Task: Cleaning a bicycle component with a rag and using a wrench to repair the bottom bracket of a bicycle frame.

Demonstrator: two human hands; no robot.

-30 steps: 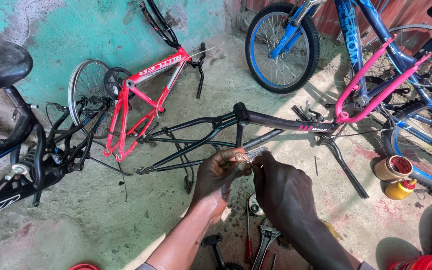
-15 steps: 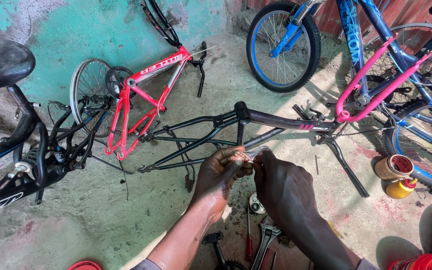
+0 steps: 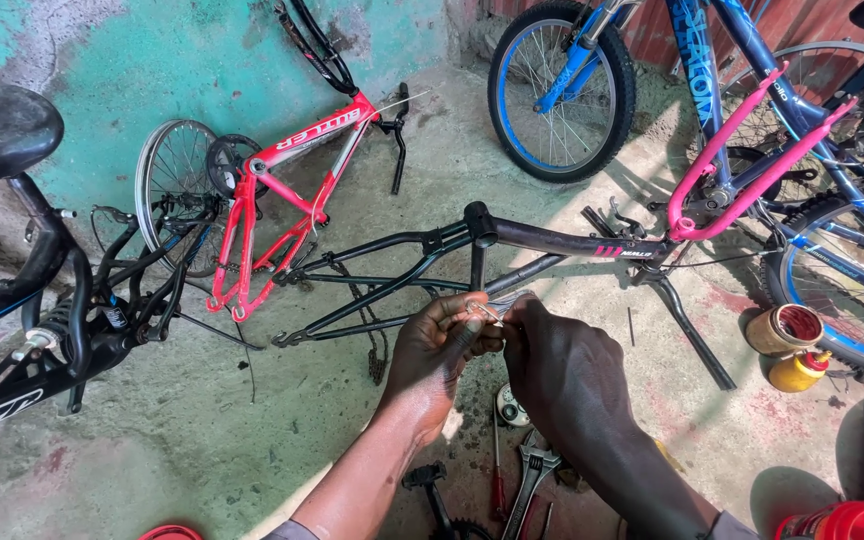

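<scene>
Both hands, left hand point(image 3: 439, 345) and right hand point(image 3: 562, 365), pinched fingers shut on a small metal part point(image 3: 489, 310) above the dark bike frame point(image 3: 552, 240); slip could've dropped it among floor tools point(image 3: 532, 470).

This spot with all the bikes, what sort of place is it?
Probably an informal bicycle repair yard: stripped frames, a red one and a dark one, lie on bare concrete, and an adjustable wrench lies below the person's hands.

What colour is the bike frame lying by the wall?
Red frame, seen in the head view.
</scene>
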